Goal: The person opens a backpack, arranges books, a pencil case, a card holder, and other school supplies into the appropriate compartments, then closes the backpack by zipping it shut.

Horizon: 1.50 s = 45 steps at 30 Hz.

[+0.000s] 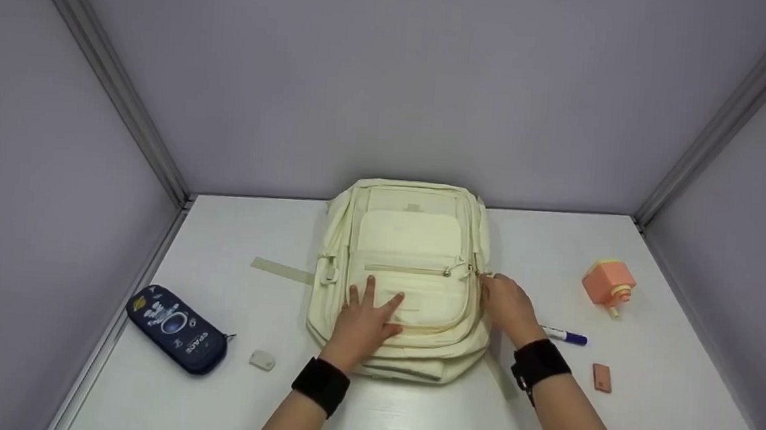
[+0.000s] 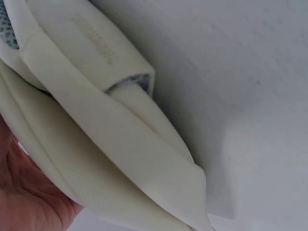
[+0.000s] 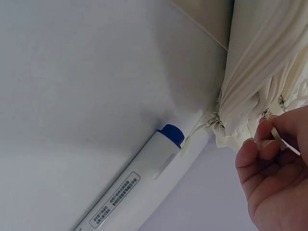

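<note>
A cream backpack (image 1: 410,234) lies on the white table with its front facing up. My left hand (image 1: 360,328) rests on the lower front of it with fingers spread. At the bag's right side, my right hand (image 1: 510,308) pinches a zipper pull; in the right wrist view the cream zipper pull (image 3: 276,136) shows between thumb and fingers. A marker (image 3: 130,180) with a blue end lies on the table beside this hand. The left wrist view shows the bag's edge and a strap (image 2: 110,130), with part of my left hand at the corner.
A dark blue pencil case (image 1: 176,329) and a small pale eraser-like block (image 1: 262,360) lie on the left. To the right are an orange cube-shaped object, perhaps a sharpener (image 1: 609,285), and a small reddish-brown block (image 1: 602,378). Grey panels enclose the table.
</note>
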Motion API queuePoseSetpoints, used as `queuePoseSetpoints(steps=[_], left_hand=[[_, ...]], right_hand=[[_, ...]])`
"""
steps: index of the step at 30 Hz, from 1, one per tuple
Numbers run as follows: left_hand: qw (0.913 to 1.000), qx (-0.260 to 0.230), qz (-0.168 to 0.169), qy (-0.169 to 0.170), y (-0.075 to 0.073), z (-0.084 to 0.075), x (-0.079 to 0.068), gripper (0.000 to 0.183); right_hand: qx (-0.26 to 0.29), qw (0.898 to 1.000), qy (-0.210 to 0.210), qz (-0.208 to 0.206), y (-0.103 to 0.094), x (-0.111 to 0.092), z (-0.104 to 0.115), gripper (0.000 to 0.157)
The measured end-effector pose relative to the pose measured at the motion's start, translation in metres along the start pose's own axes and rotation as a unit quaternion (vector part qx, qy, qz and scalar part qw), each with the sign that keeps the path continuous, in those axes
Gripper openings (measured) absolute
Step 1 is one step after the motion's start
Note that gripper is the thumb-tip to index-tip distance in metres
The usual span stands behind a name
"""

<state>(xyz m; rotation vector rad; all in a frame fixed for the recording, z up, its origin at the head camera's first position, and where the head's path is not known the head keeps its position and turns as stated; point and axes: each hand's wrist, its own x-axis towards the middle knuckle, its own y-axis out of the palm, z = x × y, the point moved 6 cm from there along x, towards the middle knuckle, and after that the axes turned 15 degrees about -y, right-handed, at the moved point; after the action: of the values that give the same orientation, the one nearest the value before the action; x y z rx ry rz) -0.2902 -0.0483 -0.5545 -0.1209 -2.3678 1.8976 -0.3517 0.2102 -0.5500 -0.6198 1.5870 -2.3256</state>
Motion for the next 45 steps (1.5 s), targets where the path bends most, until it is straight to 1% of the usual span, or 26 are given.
queuePoseSetpoints(steps=[3,8,14,25,32,34,39,43,45], left_hand=[[1.0000,-0.002,-0.001,-0.002,0.000,0.000,0.000,0.060],[1.0000,-0.005,-0.004,-0.004,0.001,0.000,0.000,0.059],[0.9999,-0.005,0.006,-0.010,0.002,0.000,0.000,0.059],[0.9997,-0.018,0.009,-0.012,0.003,0.001,-0.001,0.059],[0.9996,-0.023,0.006,-0.015,0.004,0.001,0.000,0.058],[0.9995,-0.023,0.006,-0.019,0.005,0.001,0.000,0.058],[0.9991,-0.034,0.005,-0.026,0.004,0.001,0.000,0.057],[0.9988,-0.039,0.006,-0.029,0.004,0.000,0.000,0.057],[0.9990,-0.034,0.005,-0.029,0.005,0.000,-0.001,0.057]], right_hand=[[0.002,1.000,-0.003,0.000,-0.001,-0.006,0.003,0.028],[0.007,1.000,-0.024,-0.011,-0.003,-0.018,0.009,0.028],[0.024,0.999,-0.033,-0.011,-0.004,-0.032,0.016,0.029],[0.057,0.998,-0.015,0.017,-0.003,-0.048,0.027,0.028],[0.071,0.997,0.012,0.033,0.001,-0.060,0.031,0.031],[0.075,0.997,0.015,0.033,0.004,-0.063,0.032,0.031],[0.092,0.995,0.019,0.019,0.008,-0.070,0.037,0.028],[0.115,0.993,0.030,0.022,0.011,-0.076,0.041,0.025],[0.129,0.991,0.028,0.022,0.010,-0.079,0.045,0.025]])
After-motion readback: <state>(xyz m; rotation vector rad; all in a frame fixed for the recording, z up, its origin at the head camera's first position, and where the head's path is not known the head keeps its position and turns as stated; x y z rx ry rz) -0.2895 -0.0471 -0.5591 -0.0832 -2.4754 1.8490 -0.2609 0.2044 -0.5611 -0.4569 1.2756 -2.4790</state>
